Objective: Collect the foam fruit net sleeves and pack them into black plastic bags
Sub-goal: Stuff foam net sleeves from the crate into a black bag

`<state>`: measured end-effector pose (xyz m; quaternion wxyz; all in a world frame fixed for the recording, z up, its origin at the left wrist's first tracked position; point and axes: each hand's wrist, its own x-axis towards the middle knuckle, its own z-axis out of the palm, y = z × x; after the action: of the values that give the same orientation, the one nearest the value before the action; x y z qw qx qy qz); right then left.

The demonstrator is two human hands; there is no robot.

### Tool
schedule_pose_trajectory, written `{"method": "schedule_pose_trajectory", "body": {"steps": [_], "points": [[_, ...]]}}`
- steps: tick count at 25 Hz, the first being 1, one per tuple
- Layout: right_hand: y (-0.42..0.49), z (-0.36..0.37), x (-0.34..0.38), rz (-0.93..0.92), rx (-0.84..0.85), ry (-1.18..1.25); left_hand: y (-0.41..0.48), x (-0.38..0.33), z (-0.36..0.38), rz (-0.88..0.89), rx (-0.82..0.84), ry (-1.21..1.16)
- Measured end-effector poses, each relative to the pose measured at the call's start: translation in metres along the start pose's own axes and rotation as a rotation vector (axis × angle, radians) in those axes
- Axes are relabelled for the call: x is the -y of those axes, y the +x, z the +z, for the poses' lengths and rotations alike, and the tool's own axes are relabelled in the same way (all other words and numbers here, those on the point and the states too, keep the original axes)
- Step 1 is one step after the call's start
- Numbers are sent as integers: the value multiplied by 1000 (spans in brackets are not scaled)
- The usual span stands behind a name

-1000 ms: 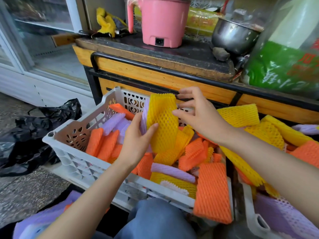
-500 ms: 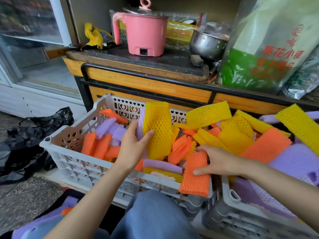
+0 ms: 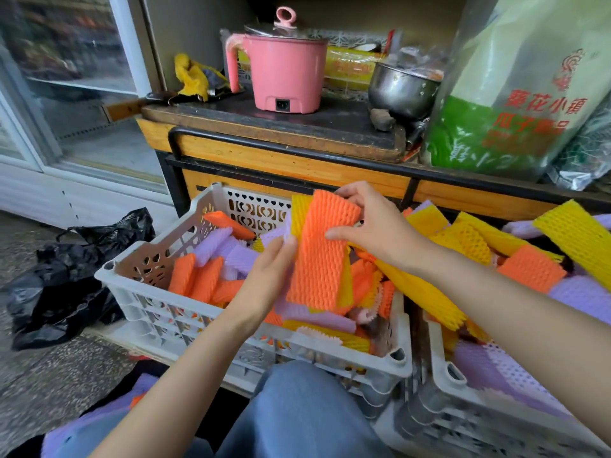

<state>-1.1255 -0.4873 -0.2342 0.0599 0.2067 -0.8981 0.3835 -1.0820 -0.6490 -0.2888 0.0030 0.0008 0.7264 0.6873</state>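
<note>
Small fruit shop or stall corner, white plastic crates heaped with foam fruit net sleeves, glass-door display cooler at left, worn wooden counter with a pink electric pot, steel pot and large printed goods sack, speckled stone floor.

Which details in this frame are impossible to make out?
Head view: yellow foam net sleeve: mostly behind the orange foam net sleeve held by left hand and right hand.
Crumpled black plastic bag: contents hidden by its folds.
Right-side white plastic crate: cut by frame edges.
</note>
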Motion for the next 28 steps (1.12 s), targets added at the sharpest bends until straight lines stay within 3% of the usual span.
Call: {"method": "schedule_pose_trajectory", "body": {"steps": [2,4,7,11,14,19,23,25,28], "points": [[8,10,5,-35,-7,-16,-3,-1,-5,-10,22,-140],[12,17,8,-54,17,99,-7,7,-12,109,-53,8],[15,23,-10,-8,68,205,-3,20,-26,137,-200,105],[5,19,-74,152,362,-173,0,31,-34,85,-177,107],[-5,18,-103,68,536,-576,0,35,-32,94,-150,114],[4,27,-104,-33,458,-782,3,37,-33,65,-175,10],[17,23,-88,-11,394,-686,4,40,-41,13,-245,-92],[20,22,-70,-11,351,-581,4,41,-49,49,-348,-47],[17,26,-33,-124,288,-488,4,39,-68,186,-605,226]]}}
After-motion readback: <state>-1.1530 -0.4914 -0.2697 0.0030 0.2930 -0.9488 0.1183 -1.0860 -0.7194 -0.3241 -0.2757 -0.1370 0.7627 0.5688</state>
